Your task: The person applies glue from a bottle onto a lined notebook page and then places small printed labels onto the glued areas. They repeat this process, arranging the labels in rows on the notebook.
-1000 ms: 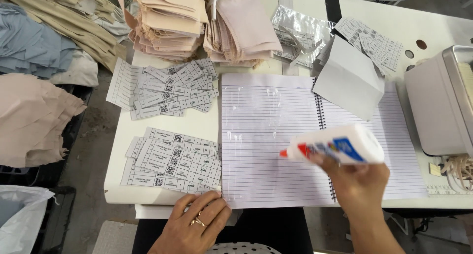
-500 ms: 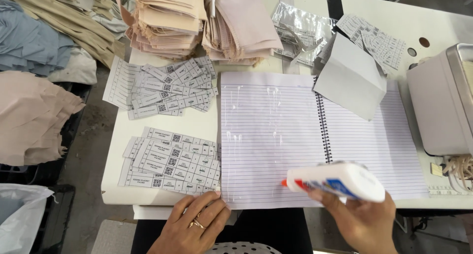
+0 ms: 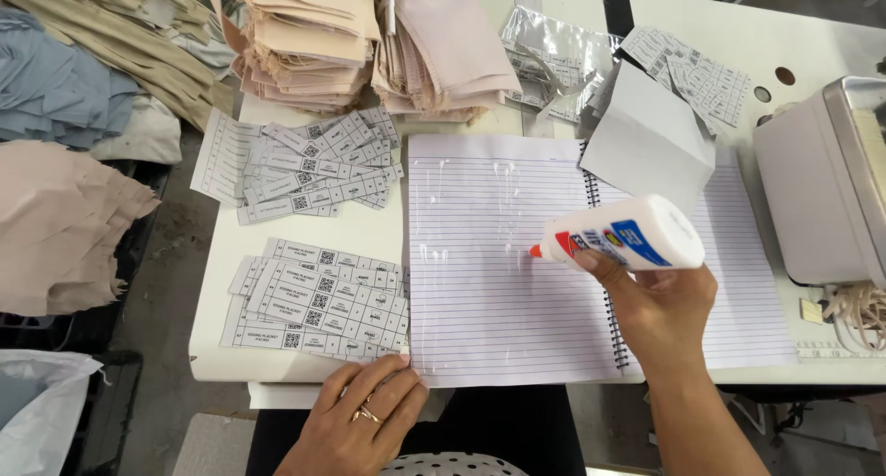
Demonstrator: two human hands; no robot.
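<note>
- The left hand (image 3: 355, 419) lies flat at the near edge of the bench (image 3: 305, 370), fingers spread and holding nothing; its fingertips press the near left corner of the notebook's left page.
- The right hand (image 3: 660, 310) has its grip wrapped around one white glue bottle (image 3: 628, 236), thumb on the near side, fingers curled around the far side.
- The bottle lies almost level, its long axis running left to right, the orange nozzle pointing left and slightly down, just above or at the left page near the spiral; contact cannot be told.
- One spiral notebook (image 3: 498, 264) lies open, two lined pages showing. The left page is to the left of the grip, and the right hand is the nearer one to it. Shiny streaks run down that page.
- Two batches of printed paper tags lie left of the notebook: a near batch (image 3: 318, 301) and a far batch (image 3: 305, 167).
- A grey folded card (image 3: 646, 144) rests on the far corner of the right page.
- At the right stands one white machine (image 3: 821, 181).
- Farthest off are two stacks of folded cloth (image 3: 369, 42), and more tags (image 3: 688, 75) beside a crumpled clear bag (image 3: 554, 56).
</note>
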